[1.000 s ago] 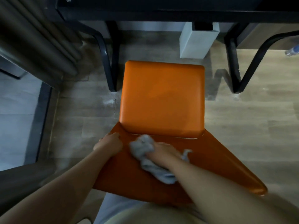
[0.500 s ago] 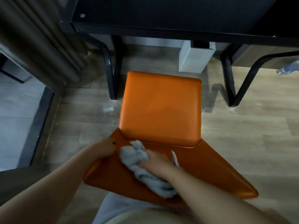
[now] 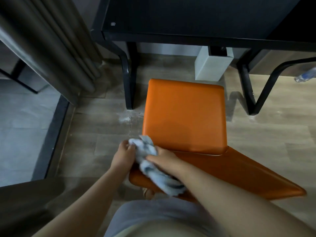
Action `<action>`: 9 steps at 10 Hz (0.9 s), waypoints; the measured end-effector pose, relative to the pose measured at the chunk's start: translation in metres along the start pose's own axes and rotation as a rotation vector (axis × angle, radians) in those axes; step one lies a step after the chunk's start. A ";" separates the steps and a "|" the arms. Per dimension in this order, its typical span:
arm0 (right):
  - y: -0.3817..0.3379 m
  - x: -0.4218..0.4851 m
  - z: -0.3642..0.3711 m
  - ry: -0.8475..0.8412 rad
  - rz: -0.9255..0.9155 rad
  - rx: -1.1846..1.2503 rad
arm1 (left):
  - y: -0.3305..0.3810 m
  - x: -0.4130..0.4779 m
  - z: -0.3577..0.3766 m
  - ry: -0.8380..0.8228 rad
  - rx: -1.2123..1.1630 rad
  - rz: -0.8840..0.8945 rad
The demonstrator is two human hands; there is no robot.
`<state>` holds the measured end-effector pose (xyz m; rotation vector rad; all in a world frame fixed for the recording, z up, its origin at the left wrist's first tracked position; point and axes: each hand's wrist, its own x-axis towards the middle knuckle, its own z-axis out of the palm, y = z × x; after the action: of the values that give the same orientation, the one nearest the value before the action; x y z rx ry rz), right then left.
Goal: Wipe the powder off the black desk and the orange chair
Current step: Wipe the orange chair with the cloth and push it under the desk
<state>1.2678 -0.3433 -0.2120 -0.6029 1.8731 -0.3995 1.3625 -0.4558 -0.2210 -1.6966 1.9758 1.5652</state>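
The orange chair [image 3: 184, 117] stood on the wooden floor [image 3: 266, 134] at the middle of the view, its seat front pointing to twelve o'clock, toward the black desk [image 3: 188, 17], and its backrest nearest the person. The backrest's top edge ran long from about nine o'clock to four o'clock. A crumpled grey cloth [image 3: 150, 161] lay across the backrest's left end, its long axis from eleven o'clock down to five o'clock. The right hand [image 3: 164, 159] was curled over the middle of the cloth, gripping it against the backrest. The left hand [image 3: 124, 155], at nine o'clock of the cloth, touched its upper end with bent fingers; whether it pinched the cloth or the chair's edge I cannot tell. White powder [image 3: 125, 118] dusted the floor at nine o'clock of the seat, beside a black desk leg [image 3: 128, 79]. A grey curtain [image 3: 56, 45] hung at ten o'clock.
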 end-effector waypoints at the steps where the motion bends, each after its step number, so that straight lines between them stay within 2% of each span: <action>1: 0.062 -0.024 -0.043 0.075 0.236 -0.138 | -0.002 -0.004 0.001 0.002 0.063 -0.029; 2: 0.077 -0.025 -0.045 0.105 0.405 -0.243 | -0.001 -0.005 0.001 -0.014 0.078 -0.037; 4: -0.033 0.008 0.013 0.105 0.089 -0.076 | 0.007 -0.008 -0.012 -0.047 -0.225 -0.072; 5: 0.005 -0.022 -0.014 0.071 0.020 -0.005 | 0.013 -0.012 -0.016 -0.138 -0.216 -0.046; 6: 0.062 -0.043 -0.037 0.938 0.346 -0.230 | 0.023 -0.024 -0.010 -0.325 -0.005 0.018; 7: 0.055 -0.064 -0.038 0.502 0.937 -0.557 | 0.027 -0.033 -0.001 -0.393 0.143 0.090; 8: 0.009 -0.055 -0.009 0.180 0.131 -0.195 | 0.024 -0.033 0.000 -0.253 0.274 0.220; 9: -0.004 -0.048 -0.008 0.189 0.038 -0.099 | 0.027 -0.036 0.003 -0.188 0.413 0.327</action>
<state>1.2757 -0.3186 -0.1704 -0.6114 2.0917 -0.3504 1.3532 -0.4335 -0.1834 -1.0768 2.3522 1.2191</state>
